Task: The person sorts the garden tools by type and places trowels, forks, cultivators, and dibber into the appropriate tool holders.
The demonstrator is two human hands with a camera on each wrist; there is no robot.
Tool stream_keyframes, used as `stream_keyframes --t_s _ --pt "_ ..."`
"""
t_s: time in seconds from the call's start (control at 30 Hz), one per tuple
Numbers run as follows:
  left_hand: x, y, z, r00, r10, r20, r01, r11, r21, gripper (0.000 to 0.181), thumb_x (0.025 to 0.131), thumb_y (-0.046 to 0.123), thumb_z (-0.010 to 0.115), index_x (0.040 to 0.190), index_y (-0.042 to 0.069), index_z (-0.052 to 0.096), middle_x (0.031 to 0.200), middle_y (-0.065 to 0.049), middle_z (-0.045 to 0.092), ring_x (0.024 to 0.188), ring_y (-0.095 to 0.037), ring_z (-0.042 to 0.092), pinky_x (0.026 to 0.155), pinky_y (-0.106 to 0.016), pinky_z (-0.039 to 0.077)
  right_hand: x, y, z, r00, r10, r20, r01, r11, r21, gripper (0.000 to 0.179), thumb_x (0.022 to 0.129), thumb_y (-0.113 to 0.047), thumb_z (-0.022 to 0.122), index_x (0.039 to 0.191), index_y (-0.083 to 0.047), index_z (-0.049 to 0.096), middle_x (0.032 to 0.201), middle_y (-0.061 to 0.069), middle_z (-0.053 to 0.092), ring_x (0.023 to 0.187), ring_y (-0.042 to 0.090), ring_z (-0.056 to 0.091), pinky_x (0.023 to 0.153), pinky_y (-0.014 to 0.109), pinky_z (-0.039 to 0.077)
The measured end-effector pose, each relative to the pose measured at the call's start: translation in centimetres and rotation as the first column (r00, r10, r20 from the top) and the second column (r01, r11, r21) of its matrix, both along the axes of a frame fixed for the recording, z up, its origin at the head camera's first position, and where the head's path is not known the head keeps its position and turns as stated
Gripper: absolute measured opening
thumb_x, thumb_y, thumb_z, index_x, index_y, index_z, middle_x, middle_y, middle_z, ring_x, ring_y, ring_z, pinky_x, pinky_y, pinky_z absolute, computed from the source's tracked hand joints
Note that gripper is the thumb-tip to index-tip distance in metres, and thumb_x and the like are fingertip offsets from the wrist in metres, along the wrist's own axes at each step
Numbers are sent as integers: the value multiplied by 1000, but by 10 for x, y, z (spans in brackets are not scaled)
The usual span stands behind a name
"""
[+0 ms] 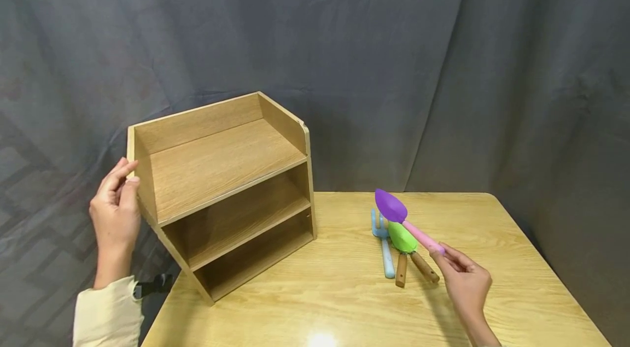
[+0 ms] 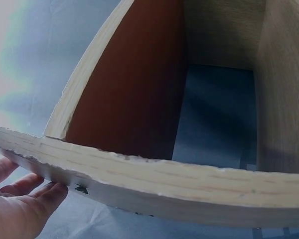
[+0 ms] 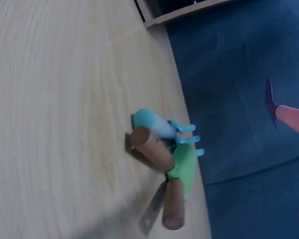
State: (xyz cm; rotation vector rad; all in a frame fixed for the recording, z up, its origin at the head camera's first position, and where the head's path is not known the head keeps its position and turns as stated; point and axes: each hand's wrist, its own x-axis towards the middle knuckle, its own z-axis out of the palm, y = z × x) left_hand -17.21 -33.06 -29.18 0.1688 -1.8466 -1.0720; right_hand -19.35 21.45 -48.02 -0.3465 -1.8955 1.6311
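Observation:
In my right hand (image 1: 465, 278) I pinch the end of a pink handle on a toy garden trowel (image 1: 391, 206) with a purple blade, held up over the table. Below it lie a light-blue hand fork (image 1: 386, 254), a green-bladed trowel (image 1: 402, 237) and two brown wooden handles (image 3: 152, 149); the head of one of these tools is hidden. At the left, my left hand (image 1: 118, 205) grips the side panel edge of a wooden shelf unit (image 1: 236, 194), thumb and fingers on either side of it. The left wrist view shows the fingers (image 2: 50, 196) against the panel's outer face.
The shelf unit has a top tray and two compartments, and stands angled at the left edge of the wooden table (image 1: 344, 303). A dark grey curtain (image 1: 364, 63) hangs behind the table and along its right side.

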Motion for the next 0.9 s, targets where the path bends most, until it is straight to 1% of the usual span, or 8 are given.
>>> stream_keyframes --t_s 0.07,0.27,0.47,0.7,0.9 --pt "0 0 -1 1000 1 6 -1 1000 2 33 96 11 51 123 -1 66 135 -8 57 121 -7 52 96 -17 40 2 -2 3 1000 7 -6 -7 1000 -3 31 74 -2 83 101 7 72 74 -18 69 62 1 66 56 15 50" --pt "1 -1 -1 1000 -10 -2 10 1000 11 32 95 9 52 122 -1 66 135 -9 57 121 -8 52 95 -17 40 5 -8 16 997 40 -72 -38 999 25 28 74 5 81 100 10 72 76 -14 70 63 2 66 57 15 51" --pt "0 -2 -1 1000 0 4 0 1000 17 33 95 10 51 123 2 66 135 -7 57 120 -7 53 95 -17 40 11 -16 30 991 55 -120 -55 998 2 28 73 4 81 99 9 73 78 -10 72 63 5 67 56 16 51" --pt "0 -3 -2 1000 3 -1 -3 1000 20 32 94 8 52 122 1 67 134 -7 58 118 -6 54 93 -15 41 18 -24 47 983 93 -156 -107 990 -87 27 73 7 80 98 12 71 77 -1 73 63 9 68 58 18 52" --pt "1 -4 -1 1000 1 3 -1 1000 23 33 94 8 51 122 1 66 135 -7 57 118 -6 54 94 -16 40 20 -29 60 972 120 -203 -137 988 -70 25 73 10 78 97 14 71 76 2 73 63 10 69 56 17 52"
